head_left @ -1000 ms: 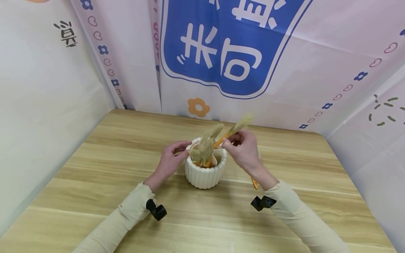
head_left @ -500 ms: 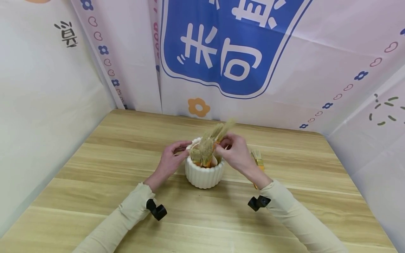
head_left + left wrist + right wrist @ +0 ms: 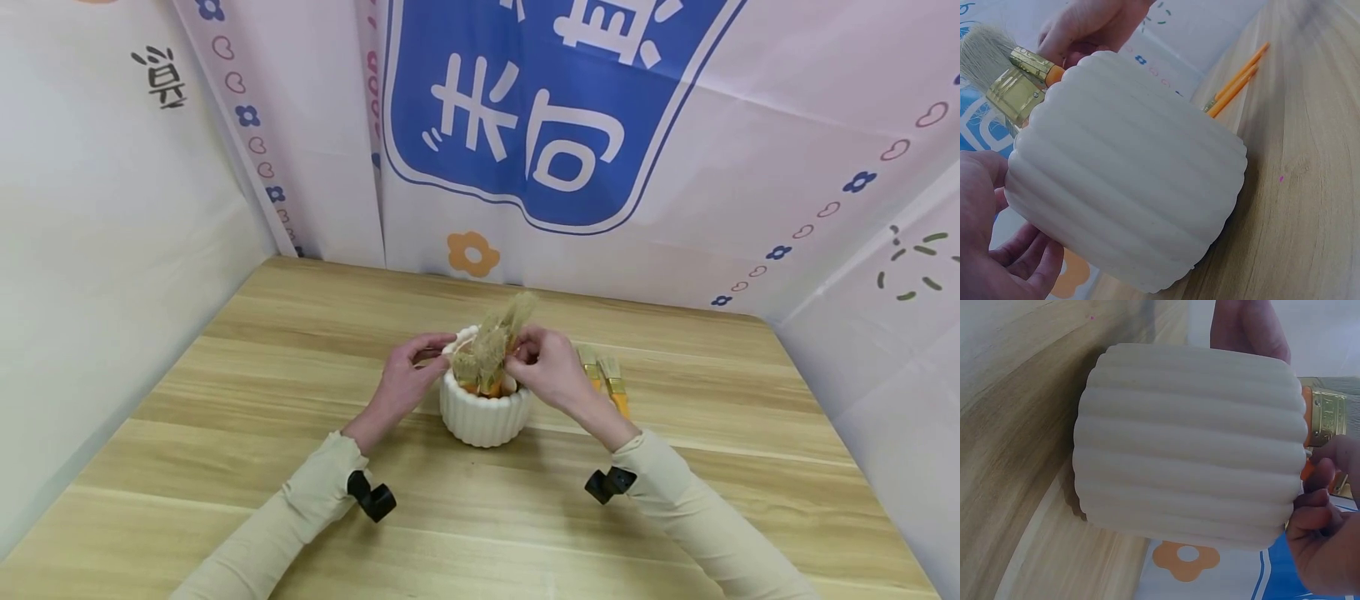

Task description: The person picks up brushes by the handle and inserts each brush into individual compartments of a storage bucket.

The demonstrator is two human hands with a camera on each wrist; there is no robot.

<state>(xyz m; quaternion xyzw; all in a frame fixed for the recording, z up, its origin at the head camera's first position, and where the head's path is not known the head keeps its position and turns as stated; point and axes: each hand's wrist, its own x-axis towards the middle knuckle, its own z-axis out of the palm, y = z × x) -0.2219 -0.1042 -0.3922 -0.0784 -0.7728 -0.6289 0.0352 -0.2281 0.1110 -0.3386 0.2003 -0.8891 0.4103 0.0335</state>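
Observation:
A white ribbed pot (image 3: 483, 421) stands upright on the wooden table with several paintbrushes (image 3: 489, 354) in it, bristles up. Their brass ferrules and orange handles show at the rim in both wrist views. My left hand (image 3: 405, 375) holds the pot's left side, thumb and fingers at the rim. At the opposite rim, my right hand (image 3: 555, 371) pinches a paintbrush (image 3: 521, 308) low, its bristles up among the others. That brush's lower end is hidden by the hand and pot wall. In the right wrist view, the right fingers (image 3: 1313, 519) are curled right at the rim.
Two more flat brushes with orange handles, one brush (image 3: 613, 383) and another brush (image 3: 589, 365), lie on the table right of the pot, partly behind the right forearm. Printed white sheets (image 3: 660, 267) wall the table at the back and both sides.
My right hand has moved left and lowered the pinched brush from beyond the rim into the pot. Moving aside, the forearm uncovers the brushes on the table. The left hand stays on the pot.

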